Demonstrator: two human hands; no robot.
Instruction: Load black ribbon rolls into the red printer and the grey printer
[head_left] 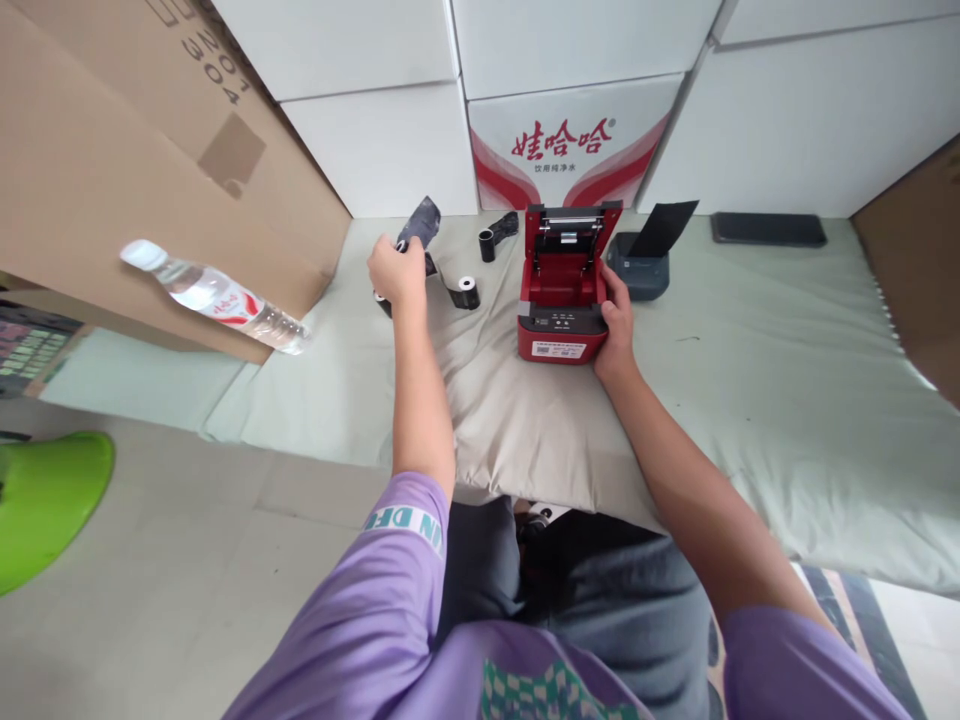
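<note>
My left hand [398, 270] is closed on a roll of black paper [421, 222], whose loose end sticks up beyond the fingers; the hand partly hides the roll. On the right, my right hand [616, 328] grips the side of a red and black label printer [562, 322]. The printer's lid [571, 222] is raised, showing a red compartment with no roll visible in it. Between the hands lies a small black roll with a white core [467, 291], its strip running back toward my left hand. Farther back stands another small black roll [487, 245] with a crumpled strip.
Behind the printer sits a dark blue device [639, 268] with a black sheet [664, 228] rising from it. A black phone [769, 229] lies at the back right. A water bottle [217, 300] is at the left, near a cardboard box [172, 150]. White boxes [375, 150] line the back.
</note>
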